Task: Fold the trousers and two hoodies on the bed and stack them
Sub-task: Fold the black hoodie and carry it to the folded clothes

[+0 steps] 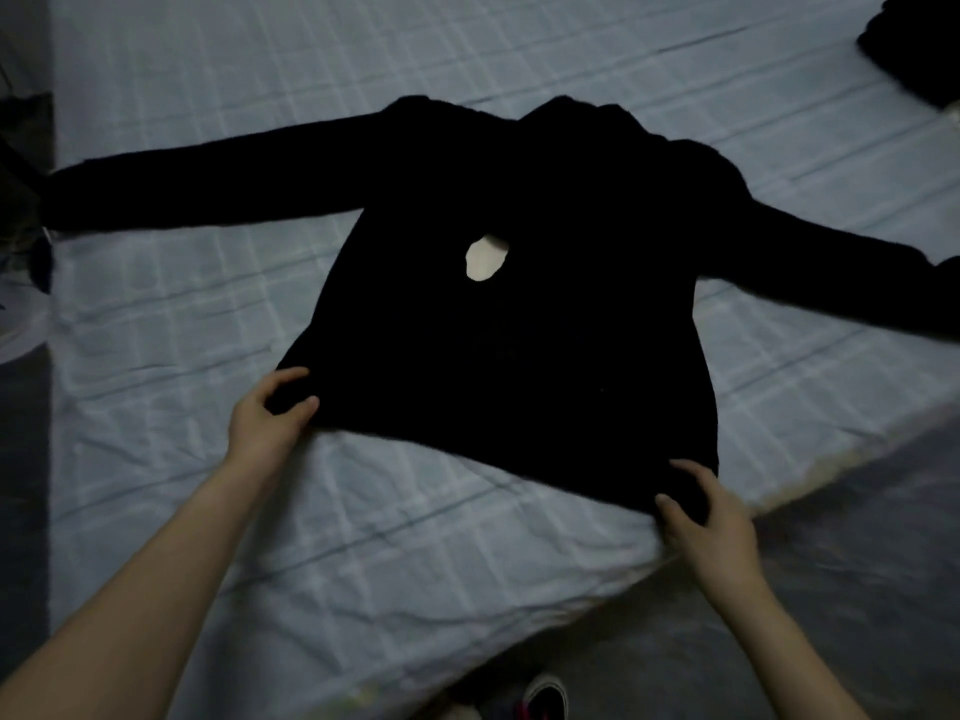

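Black hoodie [519, 356] lies spread flat on the bed [208, 70], hem toward the person, hood end away. Both sleeves are stretched out sideways.

Left hand [265, 423]: grip closed on the hem corner at the person's left, thumb on top of the cloth, fingers curled round its edge. Right hand [711, 527]: grip closed on the opposite hem corner, fingers over the cloth, just beside the bed's near edge.

Edges and room: the bed's near edge runs on a slant from the bottom centre up to the right, with grey floor [857, 537] beyond it. The sleeve at the person's left [182, 184] reaches the bed's left edge. Bare sheet lies open beyond the hood, under the left sleeve, and between the hem and the person. A dark garment pile [914, 54] sits at the far right corner, well apart from the hoodie.

Hard to make out: the hoodie reads as solid black, so seams, pocket and hood shape cannot be told. A pale patch [484, 259] shows mid-chest; its nature is unclear. The right sleeve [805, 272] and the pile are cut off by the frame. Which garment the pile is cannot be told. Dark items left of the bed are indistinct. A shoe [543, 696] shows at the bottom edge.
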